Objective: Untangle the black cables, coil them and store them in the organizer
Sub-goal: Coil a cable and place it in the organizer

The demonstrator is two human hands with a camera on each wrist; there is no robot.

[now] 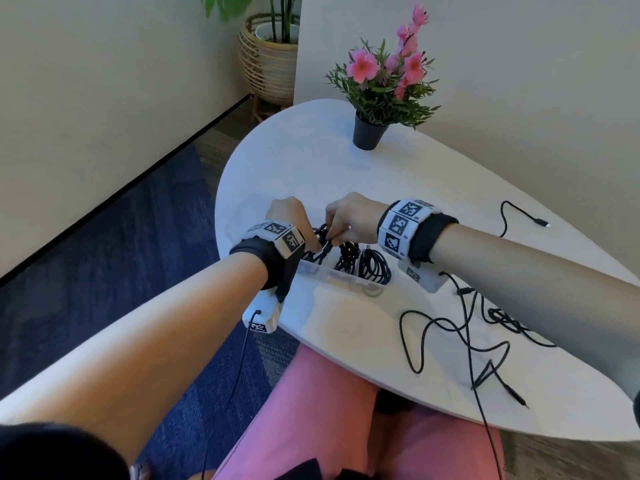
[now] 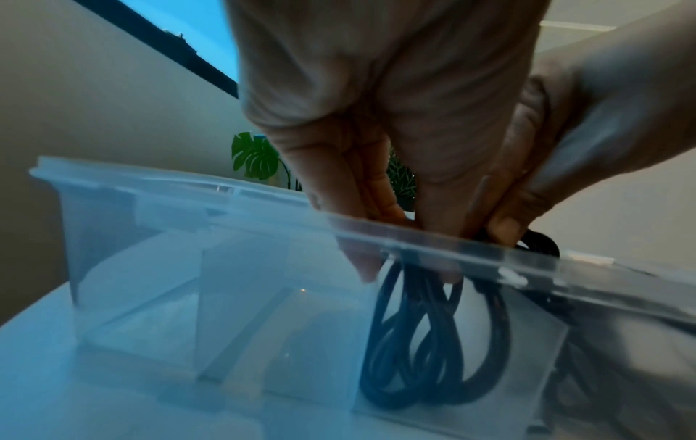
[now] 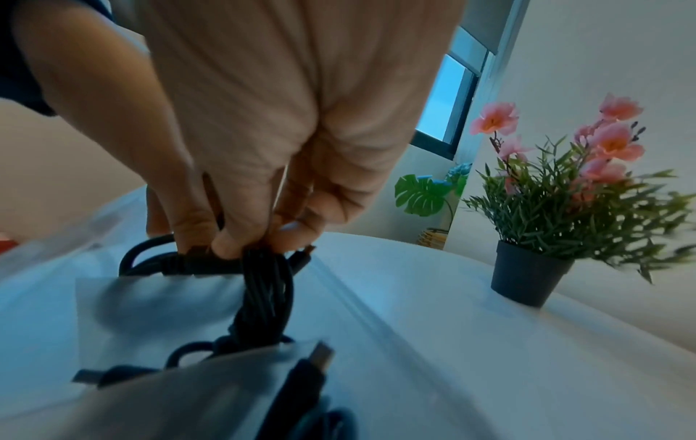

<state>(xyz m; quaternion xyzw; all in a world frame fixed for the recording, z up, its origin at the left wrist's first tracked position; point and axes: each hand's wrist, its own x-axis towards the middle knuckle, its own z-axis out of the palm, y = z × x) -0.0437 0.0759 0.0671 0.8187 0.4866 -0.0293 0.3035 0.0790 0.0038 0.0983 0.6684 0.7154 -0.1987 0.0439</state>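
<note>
Left hand: the left hand [image 1: 289,216] reaches down into the organizer, its fingers [image 2: 350,190] curled round the top of a coiled black cable [image 2: 425,342].
Right hand: the right hand [image 1: 349,216] meets it from the other side, its fingertips [image 3: 226,247] pinching the same bundle at its upper end, close to a plug.
Held coil: the loops hang upright inside 1 compartment of the organizer, the lower bends at or near the floor; whether they touch it I cannot tell.
Organizer: a clear plastic organizer [image 1: 313,270] with dividers stands on the white table [image 1: 346,174], just in front of both wrists; at least 2 more coils [image 1: 363,263] already sit in compartments to the right.
Loose cables: tangled black cables [image 1: 460,337] lie spread on the table under and beside the right forearm, and 1 more cable [image 1: 519,216] lies well apart toward the far edge.
Surroundings: a potted pink flower [image 1: 384,81] stands at the back of the table.
Step in hand: seating this coil in its compartment, by my reading.
Next move: it calls for pushing the loops down below the rim so they do not spring out, letting go with both hands, then taking 1 cable from the tangle on the right.
</note>
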